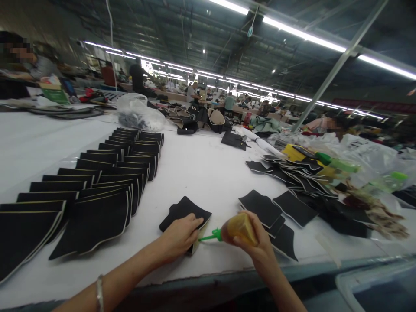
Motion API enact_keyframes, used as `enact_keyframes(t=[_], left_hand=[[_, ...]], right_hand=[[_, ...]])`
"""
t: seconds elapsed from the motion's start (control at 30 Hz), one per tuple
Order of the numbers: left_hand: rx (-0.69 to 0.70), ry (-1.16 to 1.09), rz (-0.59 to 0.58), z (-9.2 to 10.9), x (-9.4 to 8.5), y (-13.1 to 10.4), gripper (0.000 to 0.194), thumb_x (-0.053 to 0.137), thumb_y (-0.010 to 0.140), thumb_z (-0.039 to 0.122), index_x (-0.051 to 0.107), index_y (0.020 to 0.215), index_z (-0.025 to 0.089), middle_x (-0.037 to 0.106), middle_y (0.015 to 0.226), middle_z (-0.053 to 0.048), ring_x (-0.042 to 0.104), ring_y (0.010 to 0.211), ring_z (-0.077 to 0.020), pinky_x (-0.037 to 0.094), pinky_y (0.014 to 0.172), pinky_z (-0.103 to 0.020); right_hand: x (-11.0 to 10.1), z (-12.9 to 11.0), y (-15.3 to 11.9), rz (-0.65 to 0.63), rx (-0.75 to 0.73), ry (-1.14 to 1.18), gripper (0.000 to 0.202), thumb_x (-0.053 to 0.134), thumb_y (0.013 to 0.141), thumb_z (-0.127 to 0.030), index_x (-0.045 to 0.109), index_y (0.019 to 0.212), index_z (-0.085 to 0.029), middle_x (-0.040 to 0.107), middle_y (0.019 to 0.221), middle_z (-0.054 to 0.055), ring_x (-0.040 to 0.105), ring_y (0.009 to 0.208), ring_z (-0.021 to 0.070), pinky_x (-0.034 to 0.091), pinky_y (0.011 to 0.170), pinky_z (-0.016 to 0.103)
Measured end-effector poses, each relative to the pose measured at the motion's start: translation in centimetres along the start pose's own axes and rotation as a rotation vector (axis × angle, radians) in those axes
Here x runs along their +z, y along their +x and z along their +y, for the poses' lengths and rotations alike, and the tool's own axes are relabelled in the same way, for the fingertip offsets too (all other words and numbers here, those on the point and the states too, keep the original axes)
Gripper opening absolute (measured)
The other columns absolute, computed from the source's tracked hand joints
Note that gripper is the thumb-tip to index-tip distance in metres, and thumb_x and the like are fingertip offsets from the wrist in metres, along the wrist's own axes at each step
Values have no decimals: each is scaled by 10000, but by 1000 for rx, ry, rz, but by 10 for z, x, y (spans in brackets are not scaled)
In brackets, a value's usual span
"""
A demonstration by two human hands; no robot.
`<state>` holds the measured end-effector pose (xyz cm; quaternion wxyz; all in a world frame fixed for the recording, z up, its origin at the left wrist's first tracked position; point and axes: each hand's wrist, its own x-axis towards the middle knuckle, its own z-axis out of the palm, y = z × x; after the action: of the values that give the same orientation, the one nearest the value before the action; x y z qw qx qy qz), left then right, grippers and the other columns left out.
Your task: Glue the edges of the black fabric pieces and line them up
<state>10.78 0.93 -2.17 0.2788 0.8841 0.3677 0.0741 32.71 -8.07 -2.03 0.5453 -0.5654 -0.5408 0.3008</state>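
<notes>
My right hand is closed round a squeeze bottle of amber liquid, tipped on its side. The bottle's green nozzle points left, its tip at the edge of a small black panel. My left hand grips that panel near its right edge, fingers over the top; the thumb is hidden. A pale underside shows along the panel's edge, below my fingers. Right of the bottle, several loose black panels lie flat on the white table.
Two overlapping rows of black panels stretch along the table's left side. A heap of cut pieces, clear plastic bags and a tan cloth lie at right. Dark bags and a plastic-wrapped bundle sit behind. Other people work farther off.
</notes>
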Motion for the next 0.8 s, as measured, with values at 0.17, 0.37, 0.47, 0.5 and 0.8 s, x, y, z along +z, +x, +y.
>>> enact_keyframes(t=[0.17,0.37,0.47,0.5,0.8], left_hand=[[12,20,-1,-2,2,-1,407,307,911,231,542,1240,186,556,967,-57,587,869,-191,429,790,-289],[4,12,-13,0,1,-1,374,305,920,240,564,1186,197,551,955,-49,583,858,-177,432,789,-274],[17,30,-18,1,1,-1,388,301,921,244,549,1215,188,553,964,-56,581,869,-184,436,795,-281],[19,35,-17,1,1,-1,394,296,924,245,543,1224,185,554,970,-59,580,874,-185,437,797,-283],[18,51,-28,-2,4,0,420,288,920,242,511,1271,183,553,985,-60,579,874,-183,442,802,-286]], right_hand=[[-1,0,-4,-70,25,30,557,774,690,-413,554,1175,-248,561,1121,39,540,987,270,459,864,332],[-3,7,-4,-101,25,80,594,794,674,-437,549,1186,-262,552,1133,34,545,965,268,442,865,338],[-6,7,0,-119,2,54,583,798,673,-445,558,1176,-271,542,1137,26,533,978,259,432,864,319],[-7,7,2,-107,-7,36,569,797,679,-437,559,1169,-274,543,1120,21,534,962,250,434,850,309],[-5,13,-3,-148,-19,45,629,792,664,-494,551,1191,-250,539,1166,52,537,1006,282,445,873,335]])
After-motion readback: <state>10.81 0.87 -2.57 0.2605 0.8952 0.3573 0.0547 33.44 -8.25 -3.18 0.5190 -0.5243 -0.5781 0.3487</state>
